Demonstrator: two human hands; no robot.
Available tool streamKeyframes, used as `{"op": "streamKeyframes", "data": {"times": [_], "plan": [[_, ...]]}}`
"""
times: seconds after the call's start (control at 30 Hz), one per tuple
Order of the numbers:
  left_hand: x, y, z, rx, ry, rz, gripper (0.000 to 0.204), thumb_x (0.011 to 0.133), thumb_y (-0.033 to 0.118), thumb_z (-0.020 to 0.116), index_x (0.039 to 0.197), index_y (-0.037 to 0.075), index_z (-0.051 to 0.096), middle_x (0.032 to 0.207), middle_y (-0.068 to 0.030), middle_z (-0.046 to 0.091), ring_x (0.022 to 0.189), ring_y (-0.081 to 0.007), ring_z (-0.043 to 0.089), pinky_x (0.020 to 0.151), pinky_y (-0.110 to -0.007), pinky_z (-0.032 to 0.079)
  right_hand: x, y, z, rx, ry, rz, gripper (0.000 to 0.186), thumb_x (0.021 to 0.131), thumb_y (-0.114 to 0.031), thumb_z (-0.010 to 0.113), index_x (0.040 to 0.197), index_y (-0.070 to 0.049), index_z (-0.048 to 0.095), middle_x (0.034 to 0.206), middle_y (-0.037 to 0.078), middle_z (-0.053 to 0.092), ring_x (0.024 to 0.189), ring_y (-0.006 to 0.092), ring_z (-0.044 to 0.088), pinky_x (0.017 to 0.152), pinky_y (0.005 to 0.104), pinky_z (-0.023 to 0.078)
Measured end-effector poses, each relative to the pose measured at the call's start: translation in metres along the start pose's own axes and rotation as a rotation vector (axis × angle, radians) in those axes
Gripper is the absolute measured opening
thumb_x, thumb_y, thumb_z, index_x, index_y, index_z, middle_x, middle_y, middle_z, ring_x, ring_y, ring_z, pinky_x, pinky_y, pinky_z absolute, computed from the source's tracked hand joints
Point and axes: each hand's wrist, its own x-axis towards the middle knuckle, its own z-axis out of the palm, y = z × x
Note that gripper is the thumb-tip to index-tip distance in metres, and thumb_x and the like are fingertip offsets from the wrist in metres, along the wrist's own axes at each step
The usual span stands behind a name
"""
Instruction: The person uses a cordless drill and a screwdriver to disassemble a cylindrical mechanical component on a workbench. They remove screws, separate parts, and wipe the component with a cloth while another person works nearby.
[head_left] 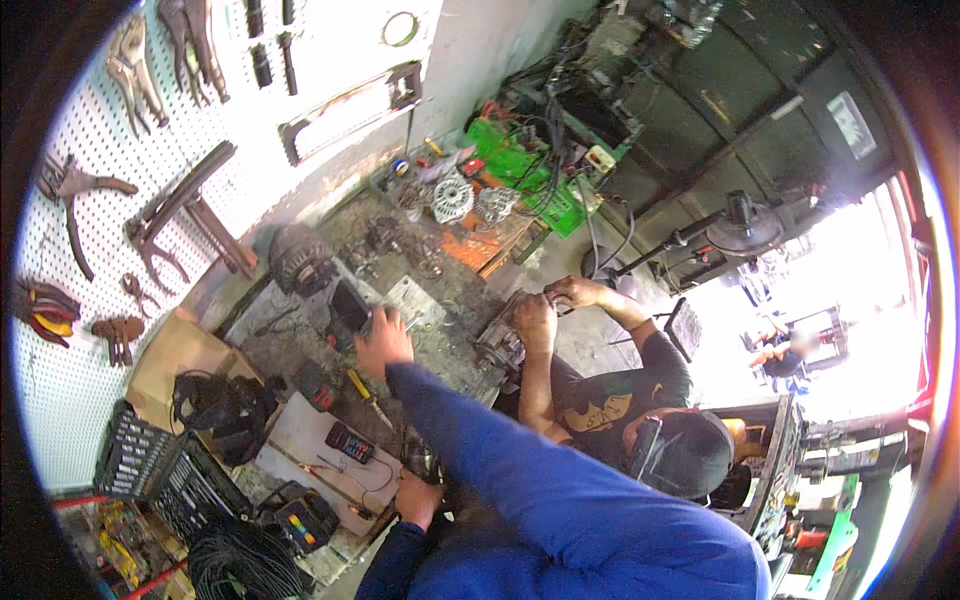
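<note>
My right hand (384,343), in a blue sleeve, reaches across the workbench (440,355) with fingers bent beside a dark rectangular block (349,305). A thin pale piece shows at its fingertips; what it is cannot be made out. My left hand (418,499) is lower, at the bench's near edge, its fingers curled against a round metal part (422,460) and mostly hidden. Between the hands lie a yellow-handled tool (362,386) and a red-and-black device (314,386). A multimeter (350,441) with red and black leads rests on a pale board (300,435).
Close on my right, a person in a dark cap (685,455) handles a metal housing (502,338). A motor-like unit (300,262) and alternator housings (453,199) stand farther back. Socket trays (200,490), a cable coil (245,562) and a cardboard box (180,365) crowd the left, below pegboard pliers (75,205).
</note>
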Motion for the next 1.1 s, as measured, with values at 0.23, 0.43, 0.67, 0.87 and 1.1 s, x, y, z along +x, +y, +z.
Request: {"op": "streamKeyframes", "data": {"times": [0.23, 0.43, 0.67, 0.87, 1.1], "plan": [[0.021, -0.023, 0.017, -0.022, -0.005, 0.223, 0.1, 0.068, 0.05, 0.093, 0.129, -0.015, 0.048, 0.124, -0.0345, 0.067, 0.113, -0.0487, 0.069, 0.095, -0.052, 0.058, -0.205, 0.109, -0.045, 0.037, -0.515, -0.122, 0.055, 0.096, -0.038, 0.067, 0.136, -0.001, 0.062, 0.119, 0.031, 0.07, 0.113, 0.0497, 0.066, 0.097, 0.0554, 0.054], [0.014, -0.022, 0.009, 0.012, 0.09, 0.273, 0.091, 0.075, 0.039, 0.088, 0.128, -0.024, 0.05, 0.12, -0.0409, 0.067, 0.112, -0.0492, 0.069, 0.098, -0.049, 0.056, -0.392, 0.236, -0.12, -0.094, -0.557, 0.252, 0.052, 0.096, -0.04, 0.066, 0.133, -0.004, 0.069, 0.126, 0.027, 0.072, 0.118, 0.0458, 0.068, 0.102, 0.0502, 0.055], [0.011, -0.011, 0.009, 0.028, 0.083, 0.122, 0.093, 0.07, 0.04, 0.094, 0.132, -0.014, 0.049, 0.122, -0.0352, 0.071, 0.118, -0.0482, 0.069, 0.102, -0.049, 0.056, -0.631, 0.385, -0.123, -0.089, -0.412, 0.735, 0.041, 0.096, -0.033, 0.066, 0.116, 0.001, 0.075, 0.113, 0.023, 0.078, 0.108, 0.0392, 0.073, 0.097, 0.0472, 0.057], [0.023, -0.017, 0.016, 0.037, 0.127, 0.203, 0.084, 0.069, 0.04, 0.094, 0.12, -0.017, 0.059, 0.115, -0.0346, 0.074, 0.112, -0.0428, 0.073, 0.097, -0.045, 0.057, -0.844, 0.43, -0.057, 0.514, -0.028, 1.355, 0.02, 0.093, -0.014, 0.07, 0.101, 0.003, 0.076, 0.082, 0.011, 0.074, 0.065, 0.0189, 0.068, 0.06, 0.0365, 0.056], [0.04, -0.019, 0.022, 0.064, 0.109, 0.147, 0.083, 0.071, 0.038, 0.093, 0.124, -0.016, 0.059, 0.122, -0.0336, 0.072, 0.119, -0.0416, 0.071, 0.102, -0.043, 0.055, -0.95, 0.357, -0.022, 0.532, -0.173, 1.388, 0.035, 0.095, -0.019, 0.074, 0.12, 0.006, 0.073, 0.109, 0.019, 0.08, 0.101, 0.0297, 0.075, 0.091, 0.0397, 0.06]]}}
